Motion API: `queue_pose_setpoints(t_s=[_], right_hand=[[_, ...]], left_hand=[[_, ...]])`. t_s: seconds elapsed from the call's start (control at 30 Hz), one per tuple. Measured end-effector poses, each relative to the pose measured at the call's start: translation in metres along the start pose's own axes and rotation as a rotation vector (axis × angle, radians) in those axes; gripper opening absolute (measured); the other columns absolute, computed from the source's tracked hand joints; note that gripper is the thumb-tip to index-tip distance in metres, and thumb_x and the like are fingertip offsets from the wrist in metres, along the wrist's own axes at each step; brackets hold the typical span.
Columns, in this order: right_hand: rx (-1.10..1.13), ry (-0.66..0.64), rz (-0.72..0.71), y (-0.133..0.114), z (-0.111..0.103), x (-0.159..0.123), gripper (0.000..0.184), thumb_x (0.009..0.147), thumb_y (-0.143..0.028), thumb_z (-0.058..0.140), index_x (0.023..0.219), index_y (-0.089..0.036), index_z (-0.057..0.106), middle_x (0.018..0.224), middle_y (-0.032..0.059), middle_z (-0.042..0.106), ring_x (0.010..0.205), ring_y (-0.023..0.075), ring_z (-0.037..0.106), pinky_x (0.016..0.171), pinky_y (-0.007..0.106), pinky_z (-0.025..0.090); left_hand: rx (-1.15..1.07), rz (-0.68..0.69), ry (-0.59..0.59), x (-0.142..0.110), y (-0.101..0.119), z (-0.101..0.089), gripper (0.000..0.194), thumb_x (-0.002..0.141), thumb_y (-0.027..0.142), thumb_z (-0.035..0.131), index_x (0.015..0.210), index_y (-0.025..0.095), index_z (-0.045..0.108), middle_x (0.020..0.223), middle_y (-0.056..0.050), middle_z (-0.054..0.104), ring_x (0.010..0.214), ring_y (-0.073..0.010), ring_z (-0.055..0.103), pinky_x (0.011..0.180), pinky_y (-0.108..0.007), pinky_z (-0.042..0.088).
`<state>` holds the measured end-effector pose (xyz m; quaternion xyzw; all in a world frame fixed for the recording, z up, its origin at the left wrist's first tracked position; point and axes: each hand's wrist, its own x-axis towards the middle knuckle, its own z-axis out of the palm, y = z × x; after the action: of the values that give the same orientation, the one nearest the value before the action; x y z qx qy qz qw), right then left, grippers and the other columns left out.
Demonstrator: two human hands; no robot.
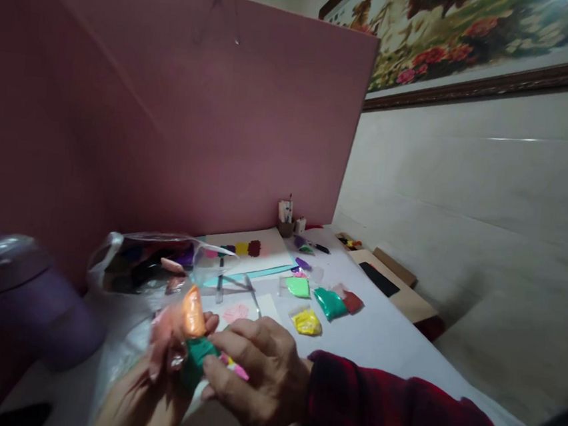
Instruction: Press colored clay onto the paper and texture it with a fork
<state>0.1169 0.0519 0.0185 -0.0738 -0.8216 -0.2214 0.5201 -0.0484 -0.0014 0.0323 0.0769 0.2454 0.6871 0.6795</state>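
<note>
My left hand (162, 355), partly blurred, is closed round several small clay packets low in the middle of the view. An orange clay packet (193, 313) stands up from it, with a dark green clay packet (196, 355) just below. My right hand (263, 378) reaches in from the right, its thumb and fingertips pinching the green packet's edge. A pink and yellow piece (236, 368) pokes out under the right fingers; which hand bears it I cannot tell. Beyond the hands lies a white sheet with a pink coloured patch (235, 313).
A clear plastic bag (108, 266) of packets sits at left, beside a purple bottle (29, 302). Yellow (307, 322), light green (298, 286), teal (329, 303) and red (352, 302) packets lie on the white table (376, 346). A pen cup (285, 228) stands behind.
</note>
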Motion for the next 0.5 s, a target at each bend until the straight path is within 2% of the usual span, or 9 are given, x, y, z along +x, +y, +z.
queue_pose_setpoints(t_s=[0.1, 0.27, 0.37, 0.5], right_hand=[[0.011, -0.013, 0.011, 0.0039, 0.0005, -0.0006, 0.017, 0.087, -0.025, 0.061, 0.090, -0.011, 0.068, 0.101, 0.0133, 0.068, 0.091, 0.0252, 0.061, 0.062, 0.035, 0.051], [0.083, 0.023, -0.040, 0.0081, 0.0029, -0.0014, 0.019, 0.090, -0.025, 0.057, 0.081, -0.012, 0.067, 0.095, 0.0111, 0.068, 0.087, 0.0221, 0.061, 0.062, 0.033, 0.050], [0.118, 0.033, -0.029, 0.0088, 0.0040, -0.0020, 0.024, 0.091, -0.027, 0.055, 0.075, -0.012, 0.066, 0.096, 0.0115, 0.068, 0.087, 0.0222, 0.061, 0.061, 0.033, 0.049], [0.144, 0.034, -0.052, 0.0098, 0.0066, -0.0025, 0.021, 0.088, -0.025, 0.059, 0.071, -0.014, 0.063, 0.093, 0.0100, 0.067, 0.084, 0.0206, 0.061, 0.058, 0.032, 0.046]], left_hand=[[0.020, 0.012, 0.005, 0.0011, -0.0052, -0.0047, 0.032, 0.089, 0.007, 0.049, 0.114, 0.019, 0.065, 0.082, -0.003, 0.071, 0.061, -0.0108, 0.062, 0.070, -0.026, 0.056], [0.047, -0.008, 0.005, 0.0025, -0.0089, -0.0100, 0.033, 0.084, 0.000, 0.054, 0.107, 0.017, 0.069, 0.080, -0.003, 0.071, 0.066, -0.0123, 0.065, 0.075, -0.027, 0.056], [0.059, -0.028, 0.006, 0.0014, -0.0088, -0.0081, 0.024, 0.085, 0.004, 0.057, 0.102, 0.015, 0.070, 0.078, -0.004, 0.070, 0.067, -0.0136, 0.066, 0.075, -0.027, 0.056], [0.081, -0.057, 0.020, -0.0023, -0.0073, -0.0053, 0.013, 0.084, 0.011, 0.062, 0.093, 0.014, 0.072, 0.079, -0.005, 0.070, 0.066, -0.0125, 0.065, 0.076, -0.027, 0.055]])
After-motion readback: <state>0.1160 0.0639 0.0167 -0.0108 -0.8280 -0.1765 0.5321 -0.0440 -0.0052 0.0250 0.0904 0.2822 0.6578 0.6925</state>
